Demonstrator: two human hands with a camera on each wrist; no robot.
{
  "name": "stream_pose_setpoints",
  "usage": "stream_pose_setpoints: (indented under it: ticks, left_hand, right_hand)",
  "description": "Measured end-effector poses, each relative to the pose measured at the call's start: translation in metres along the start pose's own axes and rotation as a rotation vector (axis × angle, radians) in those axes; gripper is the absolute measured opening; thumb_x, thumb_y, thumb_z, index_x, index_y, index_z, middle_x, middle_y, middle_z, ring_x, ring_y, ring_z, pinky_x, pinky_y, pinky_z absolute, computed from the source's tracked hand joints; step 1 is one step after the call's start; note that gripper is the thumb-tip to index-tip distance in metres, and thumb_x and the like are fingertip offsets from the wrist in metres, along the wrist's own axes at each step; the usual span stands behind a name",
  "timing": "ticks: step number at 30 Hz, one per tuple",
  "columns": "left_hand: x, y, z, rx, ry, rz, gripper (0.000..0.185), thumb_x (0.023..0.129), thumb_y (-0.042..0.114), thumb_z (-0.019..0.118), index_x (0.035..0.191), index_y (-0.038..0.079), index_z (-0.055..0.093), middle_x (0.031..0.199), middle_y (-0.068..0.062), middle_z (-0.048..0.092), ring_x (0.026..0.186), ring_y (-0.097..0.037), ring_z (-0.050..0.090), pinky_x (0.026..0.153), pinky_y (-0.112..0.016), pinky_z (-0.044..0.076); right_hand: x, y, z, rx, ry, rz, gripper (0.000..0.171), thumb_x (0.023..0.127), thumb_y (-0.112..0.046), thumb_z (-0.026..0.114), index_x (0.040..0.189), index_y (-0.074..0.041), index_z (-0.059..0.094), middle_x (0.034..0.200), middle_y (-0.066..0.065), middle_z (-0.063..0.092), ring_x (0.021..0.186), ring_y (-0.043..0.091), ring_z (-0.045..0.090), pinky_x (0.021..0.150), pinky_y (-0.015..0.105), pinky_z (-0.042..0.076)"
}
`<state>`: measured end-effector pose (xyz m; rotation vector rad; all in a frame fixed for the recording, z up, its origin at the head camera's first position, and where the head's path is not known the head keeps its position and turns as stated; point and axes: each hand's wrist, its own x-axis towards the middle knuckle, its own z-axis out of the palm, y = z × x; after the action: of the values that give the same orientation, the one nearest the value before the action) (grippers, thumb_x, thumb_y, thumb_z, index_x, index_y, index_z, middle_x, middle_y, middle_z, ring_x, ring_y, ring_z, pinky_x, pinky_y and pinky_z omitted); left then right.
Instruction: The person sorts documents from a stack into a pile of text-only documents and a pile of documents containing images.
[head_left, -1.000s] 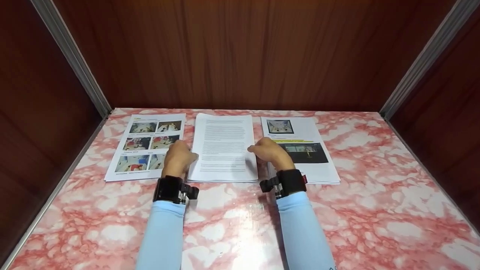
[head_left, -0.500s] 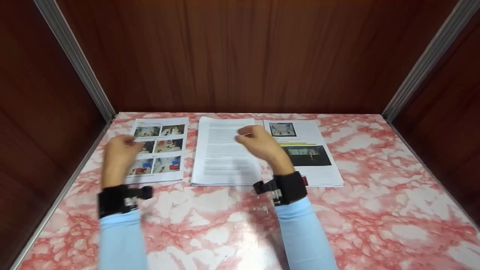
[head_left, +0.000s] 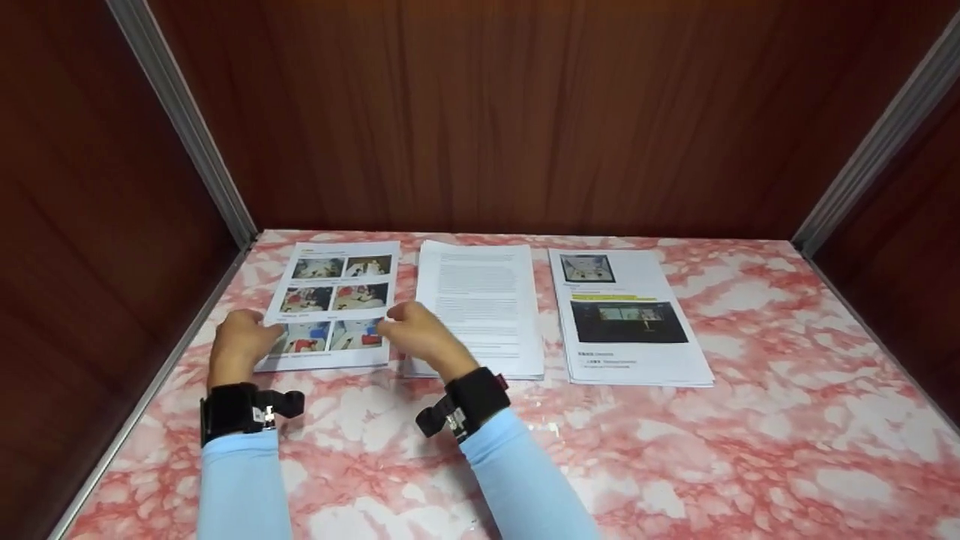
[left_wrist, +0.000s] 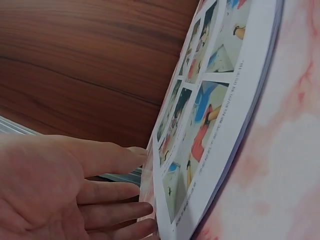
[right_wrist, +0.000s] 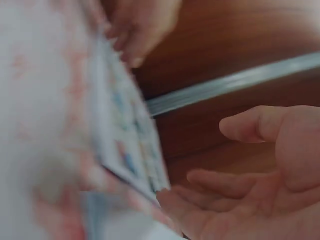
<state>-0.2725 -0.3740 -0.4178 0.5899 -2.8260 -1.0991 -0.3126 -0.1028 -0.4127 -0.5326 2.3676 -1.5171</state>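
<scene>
Left hand (head_left: pixel 238 341), right hand (head_left: pixel 418 335) open, flanking photo stack (head_left: pixel 331 304)

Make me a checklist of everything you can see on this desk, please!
Surface: pink and white marbled table, glossy.
Job's things: photo pages, a stack lying flat at the left, with six colour pictures on top.
Clutter: text pages in the middle; pages with a dark picture to the right. The three stacks lie side by side.
Grippers: left hand at the photo pages' left edge, fingers straight against it; right hand at their right edge, fingers relaxed.
Cables: nothing seen; black wrist bands only.
Surroundings: brown wood walls with grey metal corner strips.
</scene>
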Motion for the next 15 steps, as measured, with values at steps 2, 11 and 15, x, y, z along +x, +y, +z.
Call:
stream_pose_setpoints:
  ticks: [2,11,15]
  left_hand:
    - [0.000,0.001,0.002,0.008,-0.004,-0.001,0.063,0.092,0.025,0.057,0.135,-0.018,0.040,0.133,-0.036,0.046,0.120,-0.046,0.046,0.100,-0.054,0.036]
    - [0.001,0.005,0.002,0.036,-0.033,-0.008,0.065,0.092,0.026,0.057,0.136,-0.018,0.039,0.134,-0.036,0.045,0.121,-0.049,0.045,0.099,-0.055,0.037]
    - [0.000,0.006,0.003,0.043,-0.035,-0.005,0.064,0.092,0.026,0.056,0.136,-0.017,0.039,0.134,-0.036,0.044,0.121,-0.049,0.044,0.100,-0.055,0.037]
  right_hand:
    - [0.001,0.005,0.009,-0.067,0.011,0.027,0.049,0.090,-0.024,0.062,0.126,0.009,0.057,0.121,0.018,0.060,0.102,0.023,0.057,0.091,0.035,0.046]
    - [0.003,0.013,0.025,-0.122,-0.007,-0.012,0.034,0.091,-0.033,0.064,0.097,0.000,0.066,0.086,0.007,0.058,0.076,0.018,0.053,0.070,0.030,0.045]
    - [0.002,0.013,0.026,-0.090,-0.029,-0.025,0.023,0.092,-0.028,0.063,0.093,-0.005,0.064,0.065,-0.003,0.048,0.056,0.014,0.050,0.057,0.026,0.042]
